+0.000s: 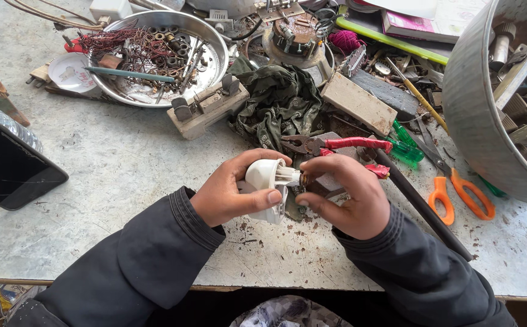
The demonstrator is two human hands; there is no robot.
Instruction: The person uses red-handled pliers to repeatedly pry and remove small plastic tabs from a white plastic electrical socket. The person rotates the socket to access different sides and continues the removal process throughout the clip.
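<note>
your left hand [230,194] was wrapped around a white plastic plug-like fitting [265,181], fingers curled over its top and the thumb pressed across its lower face, holding it just above the bench [124,175] near the front edge. the fitting lay straight between your two hands, its short white prongs [288,175] pointing right, so its long axis ran left to right toward your right hand [345,197]. that hand was closed to a pinch, thumb and forefinger meeting on a small brass-coloured piece [304,179] right at the prong tips; whether the piece was seated or only touching them could not be made out. the right hand was the nearer one to the prong end, the left held the body. just behind your knuckles lay red-handled pliers [336,144] on a crumpled green cloth [278,103], with orange-handled scissors [457,188] off to the right.
</note>
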